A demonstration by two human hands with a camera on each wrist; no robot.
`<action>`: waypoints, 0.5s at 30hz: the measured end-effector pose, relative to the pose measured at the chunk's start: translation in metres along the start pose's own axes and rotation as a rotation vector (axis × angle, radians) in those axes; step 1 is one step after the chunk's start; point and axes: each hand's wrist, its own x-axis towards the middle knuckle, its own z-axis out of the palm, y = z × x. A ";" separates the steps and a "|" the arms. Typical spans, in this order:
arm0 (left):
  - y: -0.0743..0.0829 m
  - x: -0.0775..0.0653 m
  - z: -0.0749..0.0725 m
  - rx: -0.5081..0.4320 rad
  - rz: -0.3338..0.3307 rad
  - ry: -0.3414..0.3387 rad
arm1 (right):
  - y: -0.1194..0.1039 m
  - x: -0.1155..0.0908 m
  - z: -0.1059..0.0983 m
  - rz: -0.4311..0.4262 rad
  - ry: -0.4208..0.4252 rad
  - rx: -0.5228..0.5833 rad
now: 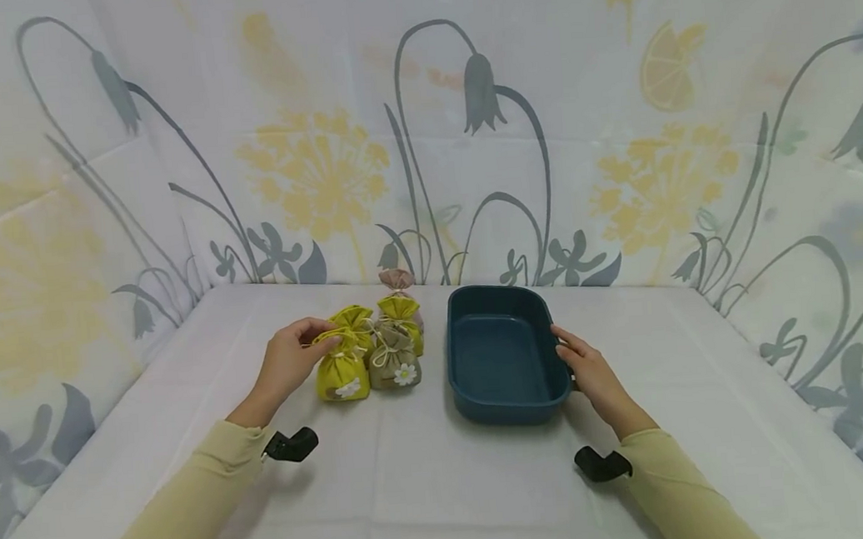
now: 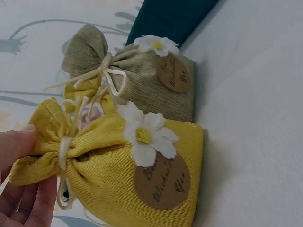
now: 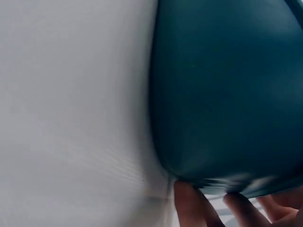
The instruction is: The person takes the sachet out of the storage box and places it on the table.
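My left hand (image 1: 291, 363) pinches the gathered top of a yellow drawstring pouch (image 2: 109, 165) between thumb and fingers. The pouch bears a white cloth flower and a round brown tag. Right beside it stands a grey-brown pouch (image 1: 395, 364), also with a flower and tag. Behind these are two more yellow pouches, one a yellow pouch (image 1: 401, 312), and a pinkish pouch (image 1: 397, 280), partly hidden. My right hand (image 1: 589, 371) grips the right side of a dark teal rectangular bin (image 1: 512, 412); its fingers (image 3: 241, 208) lie against the wall.
A white cloth covers the table (image 1: 416, 479). Behind and at both sides hangs a flower-patterned curtain (image 1: 307, 211). The inside of the bin shows a bare floor. Black wrist-worn devices sit by both sleeves.
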 end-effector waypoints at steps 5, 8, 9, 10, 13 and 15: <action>0.005 0.002 -0.001 -0.045 0.003 0.009 | -0.005 0.001 -0.007 0.034 -0.007 -0.019; 0.006 0.001 -0.003 -0.059 -0.003 0.032 | -0.005 0.000 -0.011 0.035 0.000 -0.025; 0.005 0.000 -0.004 -0.062 -0.011 0.039 | -0.006 0.000 -0.012 0.028 0.004 -0.025; 0.004 -0.002 -0.005 -0.064 -0.020 0.046 | -0.005 0.000 -0.013 0.021 0.008 -0.020; 0.000 -0.006 -0.008 -0.066 -0.060 0.065 | -0.005 0.000 -0.017 -0.006 0.023 0.001; -0.004 -0.009 -0.010 -0.072 -0.088 0.073 | -0.004 -0.001 -0.019 -0.026 0.023 0.014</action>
